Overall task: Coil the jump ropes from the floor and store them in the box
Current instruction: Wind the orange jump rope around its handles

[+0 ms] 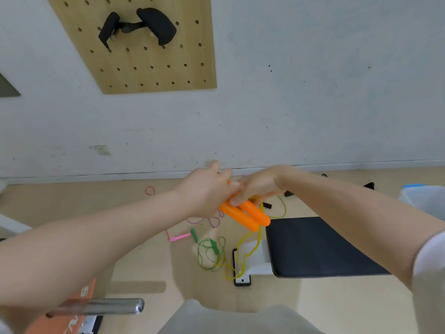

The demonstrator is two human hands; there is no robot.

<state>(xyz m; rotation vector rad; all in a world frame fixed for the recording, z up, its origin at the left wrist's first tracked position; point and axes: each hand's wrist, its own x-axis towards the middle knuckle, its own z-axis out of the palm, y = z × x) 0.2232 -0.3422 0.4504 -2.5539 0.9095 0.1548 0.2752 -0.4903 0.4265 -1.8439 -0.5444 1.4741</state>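
Gripping 2 orange handles [245, 214] side by side, both hands, left hand [207, 191] and right hand [258, 185], curl fingers round their upper ends, while the yellow rope [243, 251] hangs below the handles.

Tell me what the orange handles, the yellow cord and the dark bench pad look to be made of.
Orange handles: likely moulded plastic, smooth, evenly coloured with a slight sheen.
Yellow cord: probably thin PVC or rubber, hanging in springy loops.
Dark bench pad: seemingly vinyl or faux leather over padding, matte with rounded edges.
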